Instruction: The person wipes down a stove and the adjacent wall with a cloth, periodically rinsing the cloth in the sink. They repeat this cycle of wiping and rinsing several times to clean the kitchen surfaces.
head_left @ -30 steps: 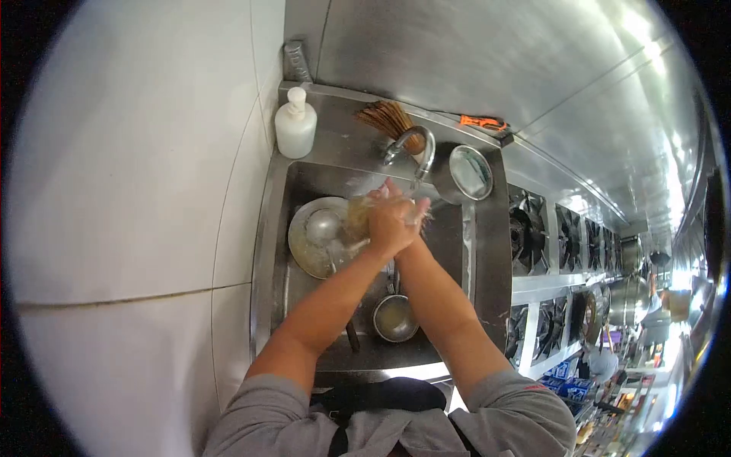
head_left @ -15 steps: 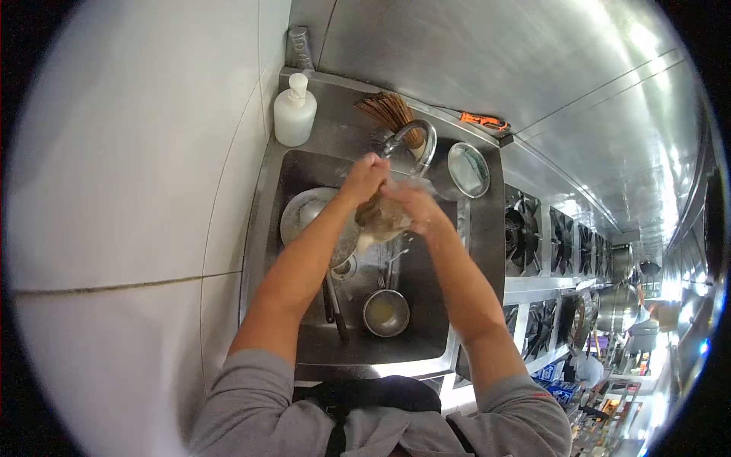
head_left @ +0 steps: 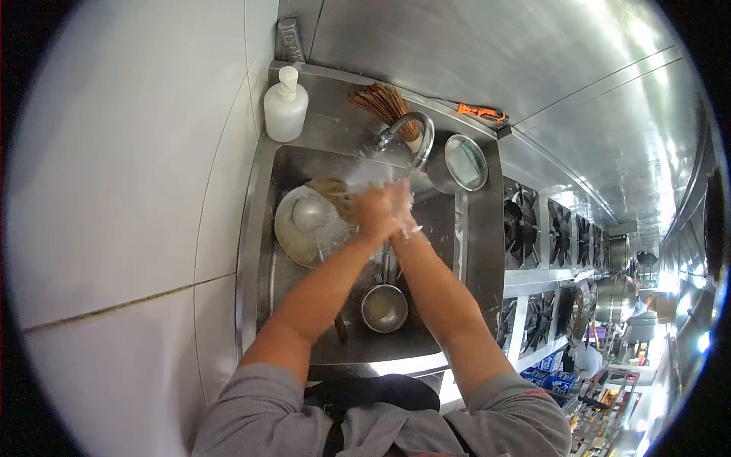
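Left hand: the left hand (head_left: 369,209) is over the sink, pressed against the right one, fingers curled; whether it grips anything I cannot tell.
Right hand: the right hand (head_left: 401,207) is pressed against the left one just under the tap, fingers bent and wet; what it pinches, if anything, is hidden.
Scrubber: a brownish scrubber (head_left: 331,190) lies just beside the left hand, on its far left side, at the upper rim of the pan; whether the fingers touch it I cannot tell.
Water: water (head_left: 373,174) splashes white over both hands, right below the spout.
Tap: the curved tap (head_left: 415,133) arches above the hands, spout pointing down at them.
Pan: a round metal pan (head_left: 304,228) lies in the sink to the left of the hands, a ladle (head_left: 312,215) resting in it.
Small pot: a small pot (head_left: 384,308) holding cloudy liquid sits in the sink between the forearms, nearer the person.
Sink: the steel sink (head_left: 263,251) holds all of these.
Ledge behind: a soap bottle (head_left: 285,107), a bamboo brush (head_left: 384,105) and a metal bowl (head_left: 464,162) stand apart from the hands.
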A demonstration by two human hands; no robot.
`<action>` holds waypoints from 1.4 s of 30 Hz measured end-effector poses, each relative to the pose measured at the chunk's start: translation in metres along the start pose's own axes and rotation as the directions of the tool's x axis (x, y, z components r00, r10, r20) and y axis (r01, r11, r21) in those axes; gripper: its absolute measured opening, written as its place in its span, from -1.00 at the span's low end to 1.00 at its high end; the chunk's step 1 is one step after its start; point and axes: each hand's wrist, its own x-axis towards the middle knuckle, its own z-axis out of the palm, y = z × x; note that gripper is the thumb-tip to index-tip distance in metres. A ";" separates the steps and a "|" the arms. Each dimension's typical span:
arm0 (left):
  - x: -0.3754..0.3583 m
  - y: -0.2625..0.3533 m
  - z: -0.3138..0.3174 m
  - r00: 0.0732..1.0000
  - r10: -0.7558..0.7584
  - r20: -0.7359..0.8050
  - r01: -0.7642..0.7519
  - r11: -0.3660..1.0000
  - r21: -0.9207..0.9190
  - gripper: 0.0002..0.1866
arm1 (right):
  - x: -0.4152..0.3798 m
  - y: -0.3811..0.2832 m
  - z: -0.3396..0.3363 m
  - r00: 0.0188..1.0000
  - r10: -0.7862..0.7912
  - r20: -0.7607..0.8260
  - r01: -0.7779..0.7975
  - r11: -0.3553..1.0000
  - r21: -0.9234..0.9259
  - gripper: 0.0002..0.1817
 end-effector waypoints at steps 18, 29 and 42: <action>0.022 -0.090 -0.022 0.693 0.089 0.715 0.319 0.852 -0.416 -0.52 | -0.011 -0.088 0.047 0.988 0.118 -0.098 -0.153 0.825 -0.544 -0.62; -0.011 0.000 -0.011 0.989 0.144 0.036 -0.124 0.937 -0.326 -0.56 | 0.010 0.003 -0.013 0.986 0.132 -0.104 -0.132 0.991 0.012 -0.54; -0.050 -0.076 0.019 0.983 -0.182 -0.020 0.168 0.942 -0.289 -0.68 | 0.022 -0.003 -0.026 0.899 0.034 -0.437 -0.327 0.717 -0.615 -0.55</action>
